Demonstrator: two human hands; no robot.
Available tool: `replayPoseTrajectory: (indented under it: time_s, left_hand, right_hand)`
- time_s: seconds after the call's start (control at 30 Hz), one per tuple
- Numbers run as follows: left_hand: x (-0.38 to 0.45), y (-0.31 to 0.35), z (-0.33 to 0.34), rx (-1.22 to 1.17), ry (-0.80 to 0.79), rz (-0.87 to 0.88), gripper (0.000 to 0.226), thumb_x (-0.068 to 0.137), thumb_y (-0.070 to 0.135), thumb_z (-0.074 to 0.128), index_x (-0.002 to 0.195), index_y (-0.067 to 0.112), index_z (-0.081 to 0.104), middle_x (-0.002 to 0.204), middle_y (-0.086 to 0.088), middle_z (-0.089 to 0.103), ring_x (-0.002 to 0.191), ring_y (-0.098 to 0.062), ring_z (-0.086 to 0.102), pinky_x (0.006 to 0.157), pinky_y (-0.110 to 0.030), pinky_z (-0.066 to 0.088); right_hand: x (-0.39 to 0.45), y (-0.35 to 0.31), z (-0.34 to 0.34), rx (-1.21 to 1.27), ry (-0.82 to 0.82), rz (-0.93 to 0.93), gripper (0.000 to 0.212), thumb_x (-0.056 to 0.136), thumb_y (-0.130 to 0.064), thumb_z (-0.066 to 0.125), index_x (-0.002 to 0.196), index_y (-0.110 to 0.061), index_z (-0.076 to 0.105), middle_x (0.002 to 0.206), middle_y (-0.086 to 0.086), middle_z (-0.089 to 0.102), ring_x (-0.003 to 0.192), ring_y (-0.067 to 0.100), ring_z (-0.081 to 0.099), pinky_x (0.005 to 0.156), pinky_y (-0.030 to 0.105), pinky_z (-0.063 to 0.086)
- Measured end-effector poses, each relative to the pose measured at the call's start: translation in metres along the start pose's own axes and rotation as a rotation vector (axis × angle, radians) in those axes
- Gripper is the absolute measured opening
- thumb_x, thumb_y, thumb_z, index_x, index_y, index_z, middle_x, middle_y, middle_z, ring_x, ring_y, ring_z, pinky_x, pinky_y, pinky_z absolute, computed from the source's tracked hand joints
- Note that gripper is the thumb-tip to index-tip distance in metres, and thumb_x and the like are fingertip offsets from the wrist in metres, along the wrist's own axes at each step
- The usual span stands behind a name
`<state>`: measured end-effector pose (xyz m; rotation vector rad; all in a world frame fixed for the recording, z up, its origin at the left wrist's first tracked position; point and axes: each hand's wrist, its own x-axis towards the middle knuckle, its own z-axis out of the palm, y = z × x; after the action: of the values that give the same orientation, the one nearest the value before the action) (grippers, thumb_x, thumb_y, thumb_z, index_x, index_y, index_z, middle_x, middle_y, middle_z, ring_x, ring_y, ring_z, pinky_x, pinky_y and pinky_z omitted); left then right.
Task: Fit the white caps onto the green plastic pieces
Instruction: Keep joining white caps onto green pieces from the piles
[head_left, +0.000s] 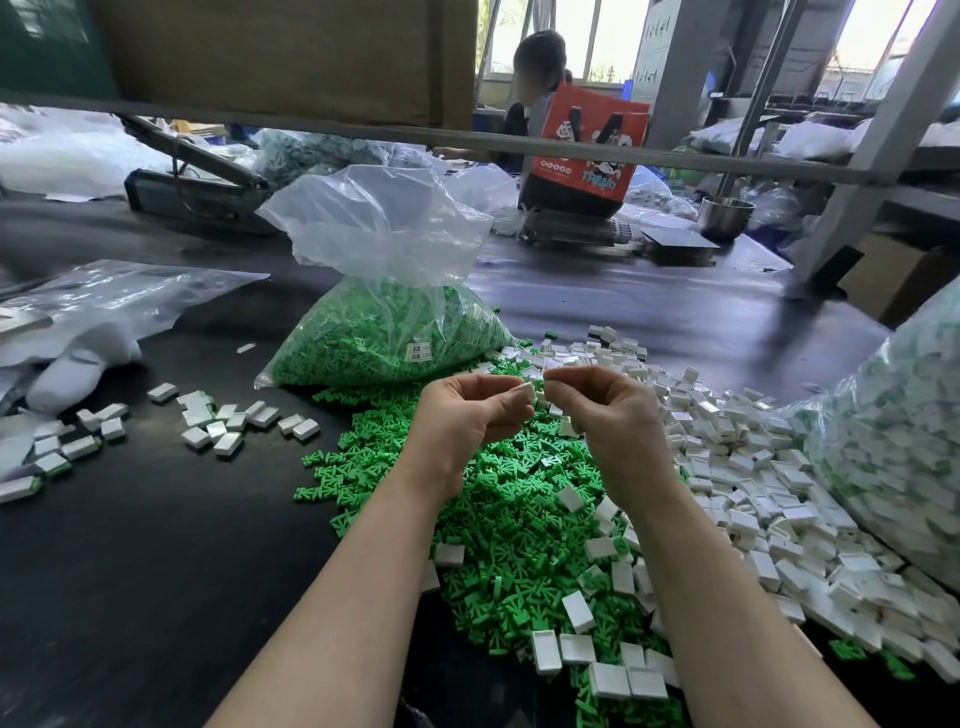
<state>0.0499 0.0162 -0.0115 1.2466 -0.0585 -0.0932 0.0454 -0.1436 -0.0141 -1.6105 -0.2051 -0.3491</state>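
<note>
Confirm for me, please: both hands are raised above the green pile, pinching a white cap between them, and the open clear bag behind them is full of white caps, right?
Not quite. The head view shows the open clear bag holds green pieces, not white caps. The rest stands: left hand and right hand pinch a white cap above the green pile.

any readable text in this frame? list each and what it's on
"TREND": on the red bag at the far side of the table, under its cartoon print.
Small white label on the clear bag of green pieces: printed lines, too small to read.
White board by the far windows: dark marks, too blurred to read.
</note>
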Motion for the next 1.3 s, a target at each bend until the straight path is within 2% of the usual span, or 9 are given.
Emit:
replayPoseTrajectory:
  time_s: [0.17, 0.3, 0.47, 0.53, 0.63, 0.73, 0.8, 1.0, 1.3]
  left_hand:
    - [-0.001, -0.001, 0.0, 0.048, 0.004, 0.037, 0.022, 0.073, 0.012, 0.078, 0.092, 0.002, 0.072, 0.079, -0.013, 0.075, 0.071, -0.018, 0.072, 0.065, -0.024, 0.058]
    - [-0.001, -0.002, -0.001, 0.118, 0.01, 0.096, 0.007, 0.08, 0.004, 0.075, 0.087, 0.005, 0.073, 0.075, -0.01, 0.073, 0.068, -0.017, 0.07, 0.069, -0.027, 0.059]
    - [0.001, -0.002, -0.001, 0.162, 0.006, 0.151, 0.006, 0.082, -0.001, 0.073, 0.087, 0.002, 0.073, 0.074, -0.009, 0.073, 0.068, -0.017, 0.071, 0.065, -0.021, 0.056]
    - [0.002, -0.005, -0.002, 0.221, 0.015, 0.166, 0.006, 0.082, -0.001, 0.073, 0.087, 0.003, 0.073, 0.076, -0.012, 0.073, 0.07, -0.018, 0.071, 0.068, -0.024, 0.058]
    - [0.002, -0.009, -0.002, 0.304, 0.014, 0.171, 0.006, 0.084, -0.001, 0.072, 0.085, 0.005, 0.071, 0.08, -0.017, 0.073, 0.073, -0.022, 0.071, 0.071, -0.03, 0.06]
    - [0.001, -0.014, -0.005, 0.316, -0.004, 0.151, 0.004, 0.085, -0.001, 0.071, 0.088, 0.001, 0.07, 0.08, -0.016, 0.073, 0.071, -0.02, 0.073, 0.064, -0.025, 0.058]
    - [0.001, -0.017, -0.008, 0.347, -0.017, 0.143, 0.005, 0.085, 0.0, 0.071, 0.089, 0.001, 0.07, 0.081, -0.017, 0.074, 0.074, -0.024, 0.073, 0.068, -0.029, 0.059]
    - [0.0, -0.018, -0.01, 0.366, -0.052, 0.124, 0.005, 0.086, -0.003, 0.069, 0.09, -0.001, 0.07, 0.085, -0.02, 0.073, 0.08, -0.031, 0.074, 0.077, -0.036, 0.061]
    - [-0.001, -0.02, -0.012, 0.453, -0.063, 0.163, 0.007, 0.087, -0.004, 0.067, 0.088, 0.002, 0.07, 0.083, -0.017, 0.074, 0.076, -0.027, 0.074, 0.074, -0.033, 0.061]
  right_hand:
    - [-0.001, -0.002, 0.002, -0.05, -0.005, -0.03, 0.012, 0.084, -0.003, 0.073, 0.093, -0.011, 0.075, 0.08, -0.006, 0.075, 0.071, 0.0, 0.068, 0.066, 0.01, 0.05]
    - [-0.001, -0.001, 0.002, -0.06, -0.035, -0.022, 0.014, 0.084, -0.002, 0.073, 0.09, -0.015, 0.074, 0.077, -0.008, 0.074, 0.07, -0.002, 0.067, 0.064, 0.01, 0.049]
    - [-0.001, 0.004, 0.0, -0.074, -0.047, 0.061, 0.006, 0.085, -0.01, 0.074, 0.091, -0.011, 0.075, 0.073, -0.004, 0.074, 0.06, -0.002, 0.063, 0.057, 0.011, 0.047]
    - [-0.002, 0.006, 0.0, -0.118, -0.068, 0.077, 0.002, 0.086, -0.012, 0.073, 0.086, -0.014, 0.074, 0.068, -0.006, 0.072, 0.057, -0.003, 0.061, 0.055, 0.01, 0.045]
    - [-0.003, 0.007, 0.0, -0.174, -0.095, 0.089, 0.008, 0.087, -0.011, 0.073, 0.08, -0.016, 0.073, 0.063, -0.008, 0.07, 0.054, -0.004, 0.06, 0.053, 0.011, 0.045]
    - [-0.004, 0.009, 0.0, -0.236, -0.116, 0.111, 0.007, 0.086, -0.012, 0.074, 0.08, -0.016, 0.073, 0.07, -0.001, 0.073, 0.063, 0.005, 0.065, 0.061, 0.02, 0.053]
    - [-0.004, 0.009, 0.0, -0.306, -0.141, 0.118, 0.004, 0.086, -0.014, 0.074, 0.082, -0.014, 0.074, 0.077, 0.004, 0.074, 0.069, 0.012, 0.066, 0.069, 0.027, 0.055]
    - [-0.006, 0.007, -0.003, -0.347, -0.181, 0.123, 0.005, 0.083, -0.011, 0.076, 0.079, -0.012, 0.074, 0.077, 0.006, 0.073, 0.069, 0.012, 0.065, 0.068, 0.021, 0.053]
    - [-0.006, 0.01, -0.004, -0.435, -0.195, 0.083, 0.003, 0.083, -0.011, 0.077, 0.08, -0.01, 0.075, 0.071, -0.001, 0.071, 0.062, 0.003, 0.062, 0.062, 0.014, 0.05]
